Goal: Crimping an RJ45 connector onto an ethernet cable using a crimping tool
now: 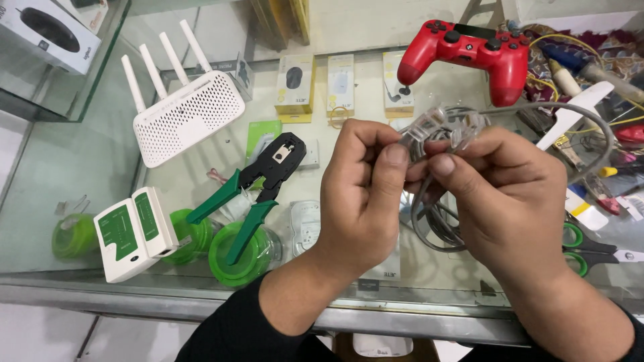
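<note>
Fingertips of the left hand [362, 194] and the right hand [510, 194] pinch two clear plastic cable plugs [443, 129], held side by side above the middle of the glass counter [60, 167]. Both hands are closed around the grey cable [429, 221], whose loop hangs below the fingers and trails off toward the counter's right edge. On the glass just left of the hands lie a green-handled crimping tool [258, 191] and a white-and-green cable tester [134, 231]. A white router [184, 114] sits nearer the far left corner, and a red game controller [469, 53] rests at the far edge.
</note>
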